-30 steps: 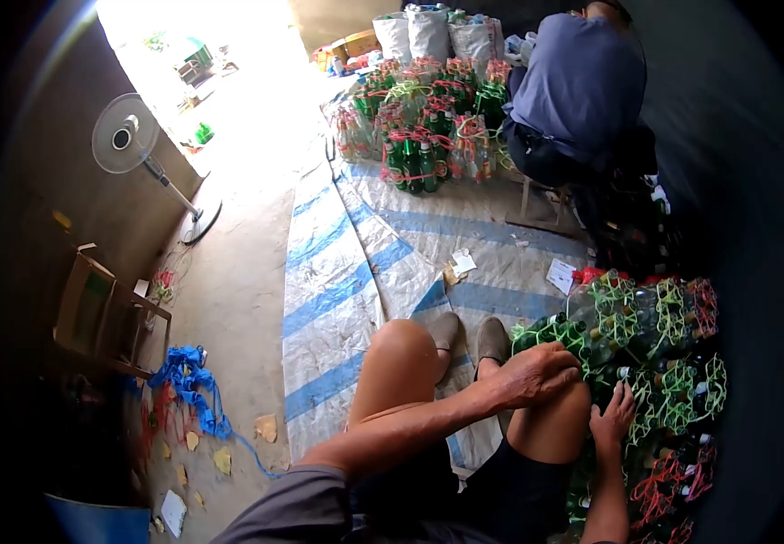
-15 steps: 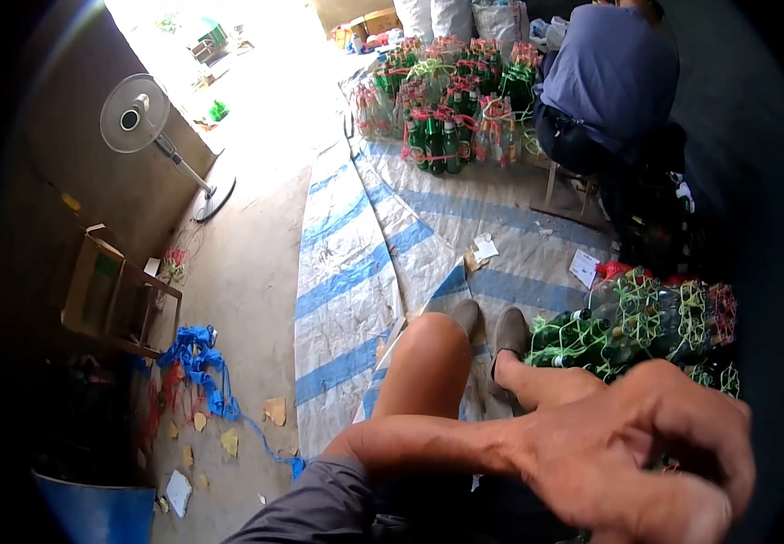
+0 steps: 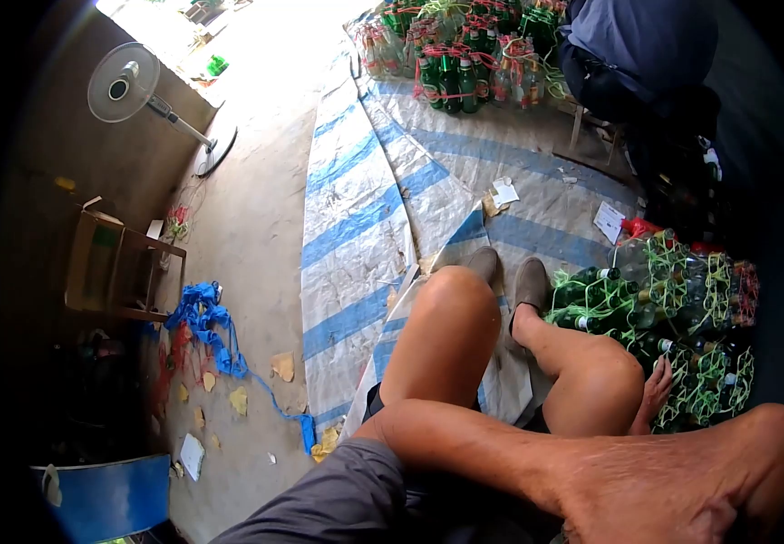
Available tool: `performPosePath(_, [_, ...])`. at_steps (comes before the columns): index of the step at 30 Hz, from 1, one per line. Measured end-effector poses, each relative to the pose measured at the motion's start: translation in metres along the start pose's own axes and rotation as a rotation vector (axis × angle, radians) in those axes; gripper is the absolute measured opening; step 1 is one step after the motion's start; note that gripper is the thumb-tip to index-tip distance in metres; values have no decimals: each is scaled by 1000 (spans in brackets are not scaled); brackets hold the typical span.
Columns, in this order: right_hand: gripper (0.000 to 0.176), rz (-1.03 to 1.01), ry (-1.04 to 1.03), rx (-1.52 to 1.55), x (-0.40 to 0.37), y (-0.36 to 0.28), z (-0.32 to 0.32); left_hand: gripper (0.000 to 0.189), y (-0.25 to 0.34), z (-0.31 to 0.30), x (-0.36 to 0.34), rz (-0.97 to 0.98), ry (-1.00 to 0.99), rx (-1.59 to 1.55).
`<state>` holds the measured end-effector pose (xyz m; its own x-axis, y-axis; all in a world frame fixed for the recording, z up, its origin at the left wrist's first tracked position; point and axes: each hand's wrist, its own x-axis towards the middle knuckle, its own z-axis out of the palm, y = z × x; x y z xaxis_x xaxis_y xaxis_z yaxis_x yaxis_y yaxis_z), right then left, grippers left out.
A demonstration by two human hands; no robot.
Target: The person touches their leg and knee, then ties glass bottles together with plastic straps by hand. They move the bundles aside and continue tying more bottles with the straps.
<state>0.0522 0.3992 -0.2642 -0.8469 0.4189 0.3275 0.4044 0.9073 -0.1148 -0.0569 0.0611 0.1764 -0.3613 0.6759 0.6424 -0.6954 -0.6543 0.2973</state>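
My left hand (image 3: 682,480) reaches across my lap to the lower right, large and close to the camera. Its bent fingers curl downward, and whatever they hold, if anything, is hidden. Beyond my knee, my right hand (image 3: 655,394) shows only in part. Its fingers look extended beside a lying bundle of green bottles (image 3: 705,367) wrapped in light green netting-like cord. More bottles (image 3: 591,295) lie tied beside my foot, some with their necks toward me. Clear bottles (image 3: 659,272) lie bound in the same cord just behind.
A blue-and-white striped sheet (image 3: 347,236) covers the floor ahead. Tied upright bottles (image 3: 451,82) stand at the back, near a seated person (image 3: 641,45). At left are a standing fan (image 3: 125,86), a wooden frame (image 3: 152,272), blue strapping (image 3: 211,326) and a blue panel (image 3: 111,494).
The view has tilted down and shifted. My left hand has moved lower and right, with its curled fingers now more hidden. My right hand has come into view by the bottles.
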Motion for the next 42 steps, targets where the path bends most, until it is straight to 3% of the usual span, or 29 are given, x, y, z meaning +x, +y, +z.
performPosePath(1, [95,-5,4,-5,9,-23,-20,43,-5,0,1,-1,-2,2])
performPosePath(8, [89,-22,16,-27,3,0,-1,39,-21,-4,8,-4,27,-7])
performPosePath(24, [84,-33,-22,-70,6,-14,-17,30,-31,-5,13,-21,50,-8])
performPosePath(31, [65,-43,-38,-96,4,-10,-18,26,-32,-7,14,-21,57,-13])
performPosePath(40, [61,-66,28,-127,3,2,1,21,-30,-12,14,-23,73,9])
performPosePath(42, [57,-81,50,-21,2,14,13,20,-29,-13,12,-29,80,19])
